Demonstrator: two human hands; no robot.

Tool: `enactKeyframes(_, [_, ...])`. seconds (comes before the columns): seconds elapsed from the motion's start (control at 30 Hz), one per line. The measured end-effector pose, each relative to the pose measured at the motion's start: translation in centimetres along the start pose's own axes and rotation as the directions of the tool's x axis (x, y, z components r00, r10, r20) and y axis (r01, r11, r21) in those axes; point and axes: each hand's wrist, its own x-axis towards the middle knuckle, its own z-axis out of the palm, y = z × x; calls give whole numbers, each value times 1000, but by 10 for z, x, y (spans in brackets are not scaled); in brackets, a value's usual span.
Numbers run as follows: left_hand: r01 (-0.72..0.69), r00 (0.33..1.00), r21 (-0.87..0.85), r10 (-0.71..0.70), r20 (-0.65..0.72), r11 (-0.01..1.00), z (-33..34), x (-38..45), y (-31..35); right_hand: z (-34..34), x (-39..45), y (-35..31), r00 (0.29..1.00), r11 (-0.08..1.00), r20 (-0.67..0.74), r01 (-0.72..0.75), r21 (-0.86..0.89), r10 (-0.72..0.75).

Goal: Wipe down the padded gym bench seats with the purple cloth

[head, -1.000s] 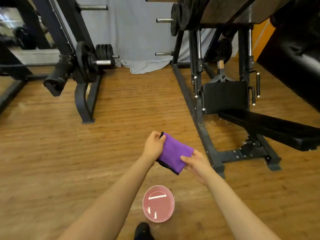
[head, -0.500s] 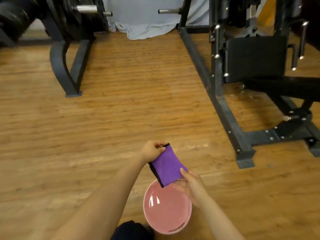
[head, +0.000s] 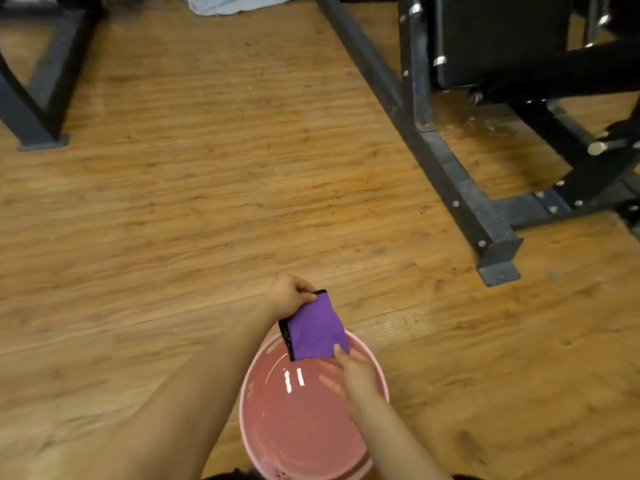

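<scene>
Both hands' fingers (head: 304, 289) pinch purple cloth (head: 317, 327) above pink bucket (head: 377, 372).

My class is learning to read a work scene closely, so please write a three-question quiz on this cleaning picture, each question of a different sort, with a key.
1. True or false: the purple cloth lies flat on the floor.
2. What is straight below the cloth? A) a metal frame B) a pink bucket C) a grey sheet
3. Fill in: the cloth is held by ____ hands.

Key
1. False: the left hand pinches its top corner and the right hand holds its lower edge, in the air.
2. B: the pink bucket, whose inside shows glare.
3. Both.
</scene>
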Motion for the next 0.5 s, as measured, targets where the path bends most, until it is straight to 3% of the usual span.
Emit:
enactKeyframes(0.17, [108,992,-93,-101,72,990,12,-5,-13,-4,3,5,999,998,-21,27,-58,-28])
enactKeyframes(0.3, [168,986,-287,-163,41,943,13,-3,-18,-6,7,6,999,993,-19,25,-112,-27])
enactKeyframes(0.5, [124,992,-105,-124,5,987,3,-13,-7,-6,-5,2,986,908,-83,97,-408,-142])
